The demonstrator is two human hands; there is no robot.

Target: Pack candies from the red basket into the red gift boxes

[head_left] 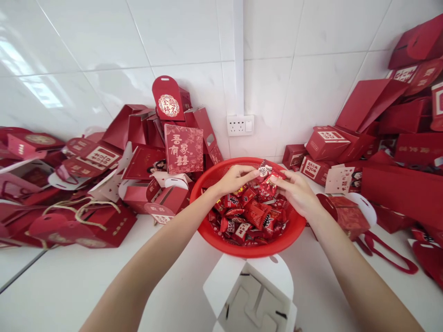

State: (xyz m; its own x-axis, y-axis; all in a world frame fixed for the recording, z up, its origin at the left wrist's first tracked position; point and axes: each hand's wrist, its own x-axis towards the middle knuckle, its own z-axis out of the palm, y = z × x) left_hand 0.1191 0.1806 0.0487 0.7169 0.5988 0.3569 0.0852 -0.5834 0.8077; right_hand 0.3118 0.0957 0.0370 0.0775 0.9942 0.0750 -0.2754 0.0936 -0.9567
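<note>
A red plastic basket (247, 252) holds a heap of red-wrapped candies (254, 214), some with white or black lettering. Over its far side, my left hand (238, 180) pinches the edge of a wrapped candy (265, 170) with white lettering. Close beside it, my right hand (296, 190) has its thumb and fingers closed on a shiny red wrapped candy (269, 185). The two packets overlap between my fingertips, so their exact number is unclear. Nearest me stands an open white-lined box (258, 304), its flaps spread and no candy visible inside.
Red gift boxes (184, 150) are piled along the wall to the left, some with rope handles (93, 214). More red boxes (328, 144) are stacked on the right, near a loose red ribbon handle (391, 258). A wall socket (240, 125) sits behind the basket.
</note>
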